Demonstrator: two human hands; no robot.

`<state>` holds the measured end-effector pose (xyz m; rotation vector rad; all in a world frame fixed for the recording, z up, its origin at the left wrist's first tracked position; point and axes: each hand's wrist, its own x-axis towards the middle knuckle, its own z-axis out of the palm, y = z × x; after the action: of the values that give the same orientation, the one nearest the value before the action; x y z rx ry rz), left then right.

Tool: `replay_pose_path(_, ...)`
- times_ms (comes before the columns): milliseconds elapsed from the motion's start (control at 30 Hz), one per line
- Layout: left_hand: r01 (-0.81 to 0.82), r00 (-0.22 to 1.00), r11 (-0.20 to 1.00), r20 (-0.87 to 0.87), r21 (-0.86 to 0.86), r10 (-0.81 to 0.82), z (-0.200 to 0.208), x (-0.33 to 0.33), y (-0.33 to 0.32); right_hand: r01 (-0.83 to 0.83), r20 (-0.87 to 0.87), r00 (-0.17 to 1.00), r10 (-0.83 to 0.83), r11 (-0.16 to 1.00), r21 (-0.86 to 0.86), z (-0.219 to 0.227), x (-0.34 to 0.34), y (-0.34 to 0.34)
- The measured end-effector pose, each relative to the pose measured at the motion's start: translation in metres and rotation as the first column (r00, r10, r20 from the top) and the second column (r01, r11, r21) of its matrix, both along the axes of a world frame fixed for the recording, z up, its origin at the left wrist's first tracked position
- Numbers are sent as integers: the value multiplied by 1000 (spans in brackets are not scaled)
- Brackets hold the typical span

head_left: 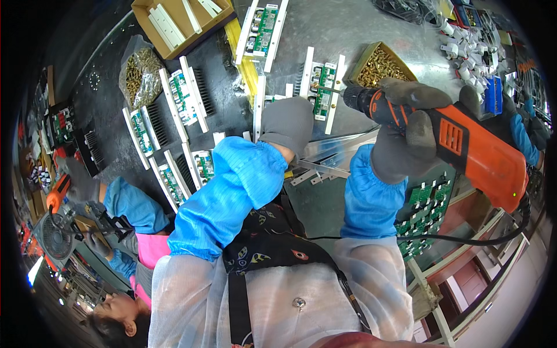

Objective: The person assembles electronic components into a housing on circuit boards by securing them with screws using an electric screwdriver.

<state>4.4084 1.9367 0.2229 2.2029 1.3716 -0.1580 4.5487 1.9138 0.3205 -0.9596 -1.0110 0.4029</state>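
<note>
My right hand (400,152), in a grey glove, is wrapped round an orange and black power drill (490,156). The drill lies nearly level, and its bit (328,89) reaches left over a green circuit board (323,98) set between two white bars on a black finned heat sink. The bit's tip is at the board; whether it touches a screw cannot be made out. My gloved left hand (287,123) rests against the near left side of this assembly. Only its back shows; its fingers are hidden beneath it.
Brass screws fill an open box (350,75) behind the drill and a plastic bag (139,75) at left. Several similar board assemblies (184,95) stand around. A cardboard box (217,22) holds white bars. The drill's cable (464,240) loops at right. A co-worker (122,316) is at left.
</note>
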Motion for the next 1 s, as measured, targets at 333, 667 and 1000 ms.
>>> replay_pose_path(333,-39,999,999,5,-29,40,3,-2,-2,48,215,976,-45,999,-7,-12,-1,18)
replay_pose_path(667,-52,999,999,14,6,52,6,-2,2,9,75,997,-10,1000,10,-20,-15,29)
replay_pose_path(1000,-42,998,999,55,10,41,-4,-4,-2,-97,87,991,101,994,-51,-29,-16,34)
